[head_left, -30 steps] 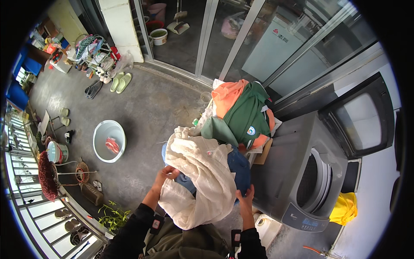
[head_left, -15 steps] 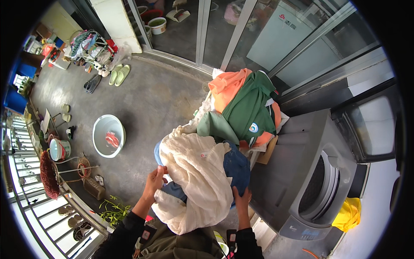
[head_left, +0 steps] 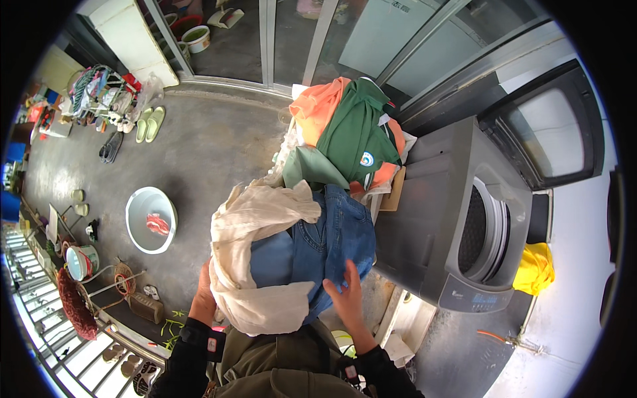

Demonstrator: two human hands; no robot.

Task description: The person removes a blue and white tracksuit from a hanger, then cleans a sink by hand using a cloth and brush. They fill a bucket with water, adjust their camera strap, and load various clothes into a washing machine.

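A cream, crinkled cloth (head_left: pixel 249 222) lies bunched in front of me, curving around a smooth blue patch (head_left: pixel 273 260) whose kind I cannot make out. Blue jeans (head_left: pixel 345 229) are at its right, with waistband and pocket seams showing. At the left edge of the bundle, my left hand (head_left: pixel 203 302) closes on the cream cloth, its fingertips partly hidden. My right hand (head_left: pixel 346 305) is open beside the jeans, fingers spread. Just beyond are a green garment (head_left: pixel 358 136) with a round badge, an orange garment (head_left: pixel 318 109) and a grey-green cloth (head_left: pixel 312 167).
On the right stands a grey front-loading washing machine (head_left: pixel 424 219), its door (head_left: pixel 554 126) swung open. A yellow cloth (head_left: pixel 534 268) hangs beside it. A pale basin (head_left: pixel 136 225) with a red-and-white item sits on the floor at left. Green slippers (head_left: pixel 151 124) and dark shoes (head_left: pixel 111 147) lie farther off.
The cream cloth has shifted left and folded back, exposing more of the jeans. My right hand has come off the denim with its fingers spread. The view has turned slightly right.
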